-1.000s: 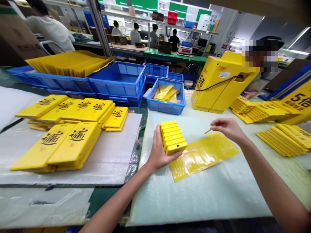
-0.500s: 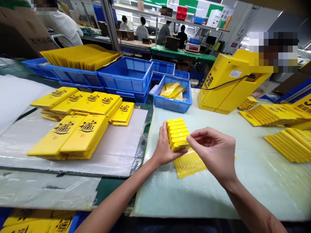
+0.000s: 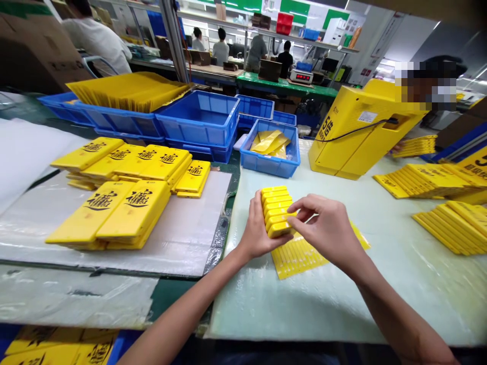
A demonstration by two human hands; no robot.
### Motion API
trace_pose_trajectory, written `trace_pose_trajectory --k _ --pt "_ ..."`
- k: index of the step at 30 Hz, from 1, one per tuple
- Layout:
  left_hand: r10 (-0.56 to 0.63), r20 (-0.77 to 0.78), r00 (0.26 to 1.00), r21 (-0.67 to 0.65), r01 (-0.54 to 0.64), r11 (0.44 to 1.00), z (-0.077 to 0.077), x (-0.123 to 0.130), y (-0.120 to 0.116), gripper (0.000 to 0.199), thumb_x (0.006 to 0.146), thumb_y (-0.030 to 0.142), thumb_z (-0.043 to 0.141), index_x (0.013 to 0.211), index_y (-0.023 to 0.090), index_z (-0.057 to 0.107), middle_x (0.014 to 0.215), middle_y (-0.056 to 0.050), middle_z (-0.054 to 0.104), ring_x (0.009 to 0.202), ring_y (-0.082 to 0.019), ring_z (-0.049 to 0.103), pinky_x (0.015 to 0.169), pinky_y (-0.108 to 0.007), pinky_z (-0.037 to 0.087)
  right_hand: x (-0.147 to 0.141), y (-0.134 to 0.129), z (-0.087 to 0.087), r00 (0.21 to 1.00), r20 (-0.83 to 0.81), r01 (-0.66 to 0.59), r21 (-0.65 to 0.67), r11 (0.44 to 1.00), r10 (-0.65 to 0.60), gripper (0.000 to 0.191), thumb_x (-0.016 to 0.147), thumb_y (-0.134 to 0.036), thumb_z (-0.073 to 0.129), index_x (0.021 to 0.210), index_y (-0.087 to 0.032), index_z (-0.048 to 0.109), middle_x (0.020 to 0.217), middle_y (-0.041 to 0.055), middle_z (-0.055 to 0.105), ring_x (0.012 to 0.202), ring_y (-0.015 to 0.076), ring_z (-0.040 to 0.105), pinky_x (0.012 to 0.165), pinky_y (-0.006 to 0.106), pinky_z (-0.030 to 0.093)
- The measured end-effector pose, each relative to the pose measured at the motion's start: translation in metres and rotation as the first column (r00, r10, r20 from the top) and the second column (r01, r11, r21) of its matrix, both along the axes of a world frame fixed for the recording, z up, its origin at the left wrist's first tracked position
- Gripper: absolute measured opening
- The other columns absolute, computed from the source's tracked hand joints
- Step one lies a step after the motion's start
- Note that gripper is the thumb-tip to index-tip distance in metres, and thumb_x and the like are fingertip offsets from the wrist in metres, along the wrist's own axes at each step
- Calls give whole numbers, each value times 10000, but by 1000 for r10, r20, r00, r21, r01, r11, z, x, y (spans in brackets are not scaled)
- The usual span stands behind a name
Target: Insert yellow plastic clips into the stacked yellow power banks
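Note:
My left hand (image 3: 254,234) is wrapped round a stack of several yellow slabs (image 3: 274,205), held on edge with their narrow ends toward me. At the stack's right side is my right hand (image 3: 323,225), with thumb and forefinger pinched together against a slab's end; whatever is between the fingertips is too small to make out. Below both hands a yellow sheet with rows of narrow strips (image 3: 294,259) lies on the pale table mat (image 3: 289,309), partly covered by my right hand.
Printed yellow slabs (image 3: 133,213) are stacked at left. Behind stand a blue bin with yellow pieces (image 3: 268,165), larger blue bins (image 3: 198,129) and a yellow machine (image 3: 350,132). Fanned yellow slabs (image 3: 452,228) lie at right. A person sits at back left; another is behind the machine.
My right hand has moved left, its fingertips now over the stack's end, and more of the strip sheet shows. Behind the machine, a fanned yellow pile has been raised.

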State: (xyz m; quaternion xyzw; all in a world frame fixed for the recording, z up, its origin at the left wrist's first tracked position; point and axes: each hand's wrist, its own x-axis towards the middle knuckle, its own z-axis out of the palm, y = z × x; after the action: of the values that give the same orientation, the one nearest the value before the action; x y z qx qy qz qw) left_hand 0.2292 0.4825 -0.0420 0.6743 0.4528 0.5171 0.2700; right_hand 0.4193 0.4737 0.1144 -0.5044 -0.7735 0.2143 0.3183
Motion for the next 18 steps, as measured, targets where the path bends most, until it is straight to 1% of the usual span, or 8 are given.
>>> trace_pose_trajectory --k 2,4,6,9,11,14,16,18 --pt "13 -5 1000 0 -13 1000 0 0 0 1509 741 720 997 1810 166 87 1734 -294 388 1660 -518 417 1396 -731 342 7 7 5 982 172 63 90 994 -77 255 821 -188 899 1077 -195 900 880 53 776 722 135 674 677 245 464" --pt "25 -4 1000 4 -25 1000 -1 1 0 1514 735 718 1001 1808 158 93 1721 -296 408 1664 -521 410 1393 -734 345 13 12 8 967 195 122 202 972 -162 270 852 -220 926 1121 -210 908 964 70 784 780 148 678 677 250 434" --pt "26 -2 1000 10 -25 1000 -2 1 0 1526 717 697 1017 1812 170 94 1730 -296 407 1668 -525 406 1389 -738 349 16 11 5 992 121 21 203 979 -46 104 969 -265 844 1029 -204 903 1005 75 788 823 141 699 692 248 468" --pt "17 5 1000 9 -17 1000 -3 2 1 1523 722 689 1015 1813 189 77 1746 -296 391 1659 -522 426 1380 -731 369 16 5 -4 962 24 -274 108 956 273 162 1034 -318 800 953 -199 875 964 48 780 794 107 696 679 225 490" --pt "22 9 1000 10 -22 1000 -4 3 1 1533 723 724 1005 1807 185 66 1740 -298 391 1655 -524 432 1376 -728 377 20 4 -10 946 26 -323 112 940 322 153 1013 -264 812 886 -180 829 931 33 765 777 92 674 679 218 472" --pt "32 0 999 31 -32 999 -4 4 2 1532 724 751 999 1805 189 70 1743 -289 389 1674 -521 409 1389 -718 367 32 10 -9 977 28 -213 174 961 212 216 1011 -212 769 802 -158 759 868 29 737 761 91 648 697 224 465" --pt "26 -14 1000 38 -25 999 -3 3 2 1514 736 742 999 1808 202 76 1752 -279 386 1687 -512 395 1400 -709 355 37 16 -4 996 -50 -65 226 972 78 206 997 -257 793 813 -166 782 866 42 742 766 107 648 685 230 476" --pt "18 -21 1000 30 -17 999 -2 2 2 1524 732 744 999 1810 194 72 1748 -285 380 1686 -518 390 1401 -715 352 33 20 -1 990 -134 -11 200 980 39 202 981 -311 827 830 -176 821 900 58 764 787 122 666 661 232 480"
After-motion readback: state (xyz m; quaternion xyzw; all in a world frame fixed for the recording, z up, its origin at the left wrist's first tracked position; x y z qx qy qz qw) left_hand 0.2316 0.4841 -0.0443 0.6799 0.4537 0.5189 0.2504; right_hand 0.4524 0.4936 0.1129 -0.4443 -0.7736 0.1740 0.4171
